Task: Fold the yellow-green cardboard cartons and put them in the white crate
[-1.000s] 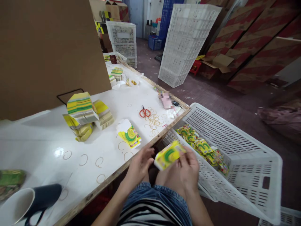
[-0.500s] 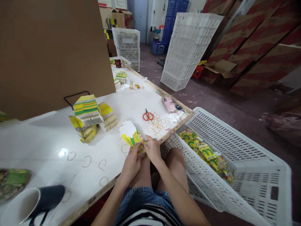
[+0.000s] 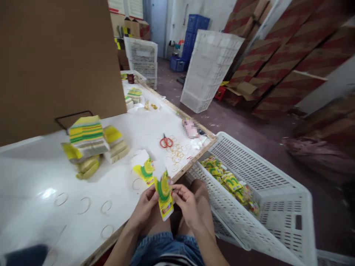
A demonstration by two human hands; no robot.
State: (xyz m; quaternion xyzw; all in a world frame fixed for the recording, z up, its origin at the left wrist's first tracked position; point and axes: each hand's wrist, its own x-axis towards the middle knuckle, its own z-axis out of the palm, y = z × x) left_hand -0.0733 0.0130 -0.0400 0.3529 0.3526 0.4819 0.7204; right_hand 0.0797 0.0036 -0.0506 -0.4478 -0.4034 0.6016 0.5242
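Note:
A yellow and green printed card point(image 3: 164, 195) stands tilted between my hands, above my lap at the table's edge. My left hand point(image 3: 146, 205) pinches its left side with thumb and fingers. At its right edge, my right hand point(image 3: 186, 202) has thumb and forefinger closed on the card. Just beyond them, more loose cards point(image 3: 145, 169) of the same print lie on the white table point(image 3: 141, 129), partly fanned out. Stacks of such cards point(image 3: 87, 135) are piled further left.
Red-handled scissors point(image 3: 166, 142) lie beside a heap of rubber bands point(image 3: 176, 154). To my right, a white crate point(image 3: 285, 207) holds several yellow packets point(image 3: 231, 181). A large brown cardboard panel point(image 3: 61, 66) rises at the left. A dark mug point(image 3: 26, 255) is at the lower left.
A card has come up off the loose pile and is now upright between both hands, nearer my body. The view has swung slightly to the right.

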